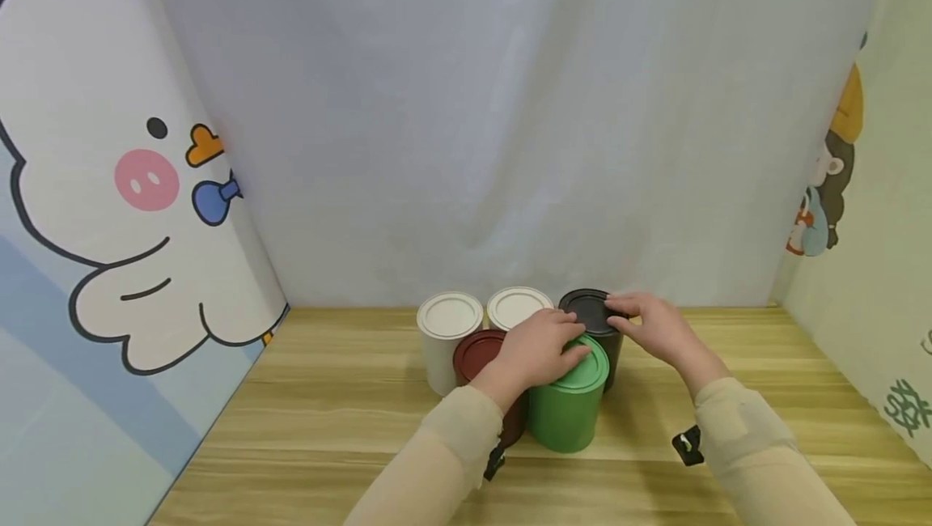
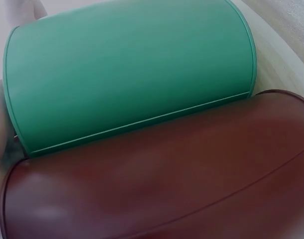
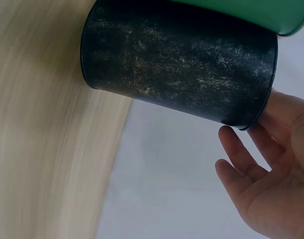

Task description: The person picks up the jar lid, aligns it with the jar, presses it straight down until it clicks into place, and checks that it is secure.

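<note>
Five lidded cans stand together on the wooden table. My left hand (image 1: 537, 345) lies over the tops of the red-brown can (image 1: 480, 352) and green can (image 1: 566, 413). Its thumb is on the green lid, and its fingertips reach the near left edge of the black can's lid. At the right of the black can (image 1: 591, 309), my right hand (image 1: 658, 330) touches the lid's rim with loosely bent fingers. The right wrist view has this hand (image 3: 278, 169) at the top end of the black can (image 3: 181, 64), two fingers apart from it. Two white cans (image 1: 450, 317) stand behind to the left.
A pale grey cloth (image 1: 466, 121) hangs right behind the cans. A printed cartoon wall (image 1: 95, 186) bounds the table on the left, and a pale green wall (image 1: 859, 307) on the right. Wooden tabletop (image 1: 313, 396) extends to both sides of the cans.
</note>
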### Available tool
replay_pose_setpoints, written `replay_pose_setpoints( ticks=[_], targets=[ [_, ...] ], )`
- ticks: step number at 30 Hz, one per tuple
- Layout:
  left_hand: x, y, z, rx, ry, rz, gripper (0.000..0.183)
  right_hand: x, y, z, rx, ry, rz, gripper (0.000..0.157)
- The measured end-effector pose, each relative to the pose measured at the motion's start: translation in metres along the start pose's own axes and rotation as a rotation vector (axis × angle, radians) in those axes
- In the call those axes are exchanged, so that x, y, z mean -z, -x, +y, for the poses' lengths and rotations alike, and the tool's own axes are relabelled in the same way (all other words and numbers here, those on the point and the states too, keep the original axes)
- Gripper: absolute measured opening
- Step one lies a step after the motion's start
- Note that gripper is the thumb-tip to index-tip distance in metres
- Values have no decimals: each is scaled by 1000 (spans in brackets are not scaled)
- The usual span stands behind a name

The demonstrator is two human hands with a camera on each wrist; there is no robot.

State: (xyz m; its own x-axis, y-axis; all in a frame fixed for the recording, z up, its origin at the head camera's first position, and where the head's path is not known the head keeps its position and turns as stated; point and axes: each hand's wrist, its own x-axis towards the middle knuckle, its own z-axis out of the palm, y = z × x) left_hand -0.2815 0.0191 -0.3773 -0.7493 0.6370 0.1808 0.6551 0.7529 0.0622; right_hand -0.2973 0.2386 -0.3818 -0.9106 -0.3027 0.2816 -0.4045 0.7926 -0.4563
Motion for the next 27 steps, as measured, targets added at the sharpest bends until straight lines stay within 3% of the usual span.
replay_pose_setpoints(
  ticks=[5,13,21,27],
  targets=[
    [0,-2,-3,-15,45,4,50,-5,4,5,25,-25,50,35],
    [9,7,-3,-65,74,64,54,-19,12,17,121,-44,228,30],
    [13,33,-19,-90,132,151,48,-24,28,11,238,-37,345,29],
    [12,63,-43,-42,160,216,54,-26,44,5,285,-34,383,35]
  ],
)
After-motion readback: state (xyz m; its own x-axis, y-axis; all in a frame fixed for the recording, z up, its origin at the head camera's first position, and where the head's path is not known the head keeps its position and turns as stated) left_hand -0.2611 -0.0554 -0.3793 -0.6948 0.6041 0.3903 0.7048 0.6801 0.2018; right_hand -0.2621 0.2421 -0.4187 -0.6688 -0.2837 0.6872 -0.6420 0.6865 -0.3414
